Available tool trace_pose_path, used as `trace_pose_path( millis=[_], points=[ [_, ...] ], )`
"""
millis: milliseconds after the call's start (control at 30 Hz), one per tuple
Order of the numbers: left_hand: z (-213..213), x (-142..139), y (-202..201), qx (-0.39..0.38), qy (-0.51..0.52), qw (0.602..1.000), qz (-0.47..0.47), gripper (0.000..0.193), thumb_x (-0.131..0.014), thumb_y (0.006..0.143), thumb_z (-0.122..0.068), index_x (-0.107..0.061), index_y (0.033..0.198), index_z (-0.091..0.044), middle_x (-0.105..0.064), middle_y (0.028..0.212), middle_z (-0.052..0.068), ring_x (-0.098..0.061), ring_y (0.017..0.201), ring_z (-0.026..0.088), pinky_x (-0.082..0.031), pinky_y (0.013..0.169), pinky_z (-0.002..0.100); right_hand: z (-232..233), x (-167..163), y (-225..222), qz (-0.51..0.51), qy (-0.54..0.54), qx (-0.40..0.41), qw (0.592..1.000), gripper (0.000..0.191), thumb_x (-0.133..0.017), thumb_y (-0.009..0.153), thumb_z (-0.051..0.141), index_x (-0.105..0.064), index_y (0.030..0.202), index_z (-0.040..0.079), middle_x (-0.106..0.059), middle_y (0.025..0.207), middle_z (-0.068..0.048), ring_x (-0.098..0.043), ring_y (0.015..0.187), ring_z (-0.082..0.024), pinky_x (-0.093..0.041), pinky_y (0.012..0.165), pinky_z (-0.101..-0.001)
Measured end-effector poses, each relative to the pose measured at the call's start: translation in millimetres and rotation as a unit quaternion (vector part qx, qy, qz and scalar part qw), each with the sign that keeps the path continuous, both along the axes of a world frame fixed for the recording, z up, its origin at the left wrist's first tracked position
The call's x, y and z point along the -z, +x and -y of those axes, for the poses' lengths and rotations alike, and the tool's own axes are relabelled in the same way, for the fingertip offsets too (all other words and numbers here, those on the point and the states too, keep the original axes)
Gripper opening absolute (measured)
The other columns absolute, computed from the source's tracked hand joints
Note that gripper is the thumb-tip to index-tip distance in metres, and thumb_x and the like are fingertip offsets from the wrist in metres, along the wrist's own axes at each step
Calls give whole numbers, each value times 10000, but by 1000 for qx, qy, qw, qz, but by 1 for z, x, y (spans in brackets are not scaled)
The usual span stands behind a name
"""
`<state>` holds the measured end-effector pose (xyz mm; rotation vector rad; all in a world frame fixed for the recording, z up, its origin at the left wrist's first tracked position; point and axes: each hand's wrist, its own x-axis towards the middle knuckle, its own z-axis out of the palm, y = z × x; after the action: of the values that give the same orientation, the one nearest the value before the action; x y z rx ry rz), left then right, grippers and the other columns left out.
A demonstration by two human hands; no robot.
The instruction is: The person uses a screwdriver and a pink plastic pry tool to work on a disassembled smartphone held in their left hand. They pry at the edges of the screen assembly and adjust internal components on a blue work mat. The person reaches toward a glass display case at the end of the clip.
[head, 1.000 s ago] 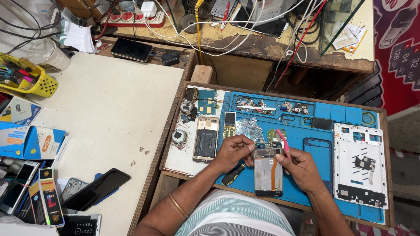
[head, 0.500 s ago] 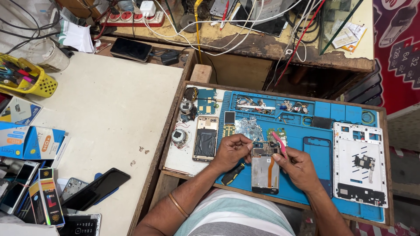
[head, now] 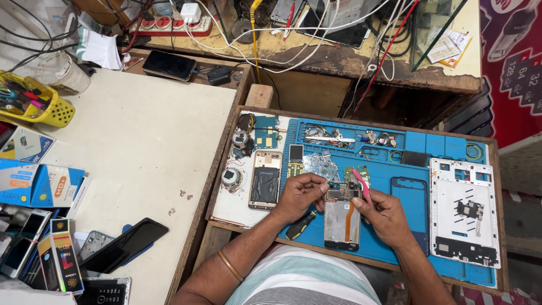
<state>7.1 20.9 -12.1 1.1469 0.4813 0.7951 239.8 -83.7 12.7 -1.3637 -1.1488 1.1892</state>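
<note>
Phone [head: 341, 217] has slid slightly nearer the body on the mat [head: 420, 155]. Left hand [head: 300, 196] pinches its top edge; right hand [head: 385, 214] grips pink tool [head: 361, 183], tip now at board.

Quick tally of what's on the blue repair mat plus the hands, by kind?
Hands: 2, left hand, right hand
Opened phone: 1
Pink tool: 1
Black-handled screwdriver: 1
Dark phone frame: 1
Total: 6

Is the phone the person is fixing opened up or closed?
Opened up. The phone lies with its back cover off, showing its insides and an orange ribbon strip, between the left hand and right hand.
</note>
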Motion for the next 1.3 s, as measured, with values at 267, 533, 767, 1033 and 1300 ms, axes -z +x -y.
trace_pose_path(
  millis=[267, 533, 767, 1033, 1300],
  points=[
    [-1, -1, 0, 7, -3, 1000, 8, 268, -611, 1064, -148, -652, 1265, 24, -711, 831, 101, -710, 686, 139, -604, 588, 272, -3, -12, -6, 19, -5, 12, 1000, 260, -689, 936, 269, -770, 990, 28, -611, 649, 9, -457, 538, -50, -375, 456, -238],
    [4, 8, 2, -4, -14, 999, -28, 265, -593, 1063, -149, -650, 1269, 7, -692, 828, 93, -710, 682, 160, -611, 592, 281, 5, -7, -7, 21, -14, 39, 999, 215, -701, 986, 221, -701, 915, 17, -553, 687, 50, -434, 584, -23, -343, 507, -222],
    [1, 6, 1, 5, -18, 1000, -9, 249, -583, 1077, -136, -664, 1264, 8, -690, 832, 74, -702, 697, 133, -600, 606, 267, 2, -8, -6, 4, -10, 35, 999, 192, -715, 976, 207, -718, 1001, 16, -549, 679, 53, -434, 569, -20, -343, 496, -212],
    [2, 10, 3, 2, -19, 1000, 18, 229, -593, 1067, -110, -660, 1241, 21, -703, 856, 84, -706, 706, 136, -602, 602, 270, 3, -3, -3, -5, -12, 20, 1000, 222, -706, 985, 208, -730, 1083, 9, -582, 702, 51, -450, 579, -18, -364, 501, -206],
    [2, 14, 3, 2, -15, 1000, 15, 174, -602, 1066, -99, -662, 1171, 26, -698, 841, 87, -706, 699, 137, -603, 603, 272, 3, -3, -4, 16, 6, 20, 1000, 235, -708, 977, 174, -720, 1144, 9, -573, 715, 57, -455, 590, -12, -376, 506, -207]
  ],
)
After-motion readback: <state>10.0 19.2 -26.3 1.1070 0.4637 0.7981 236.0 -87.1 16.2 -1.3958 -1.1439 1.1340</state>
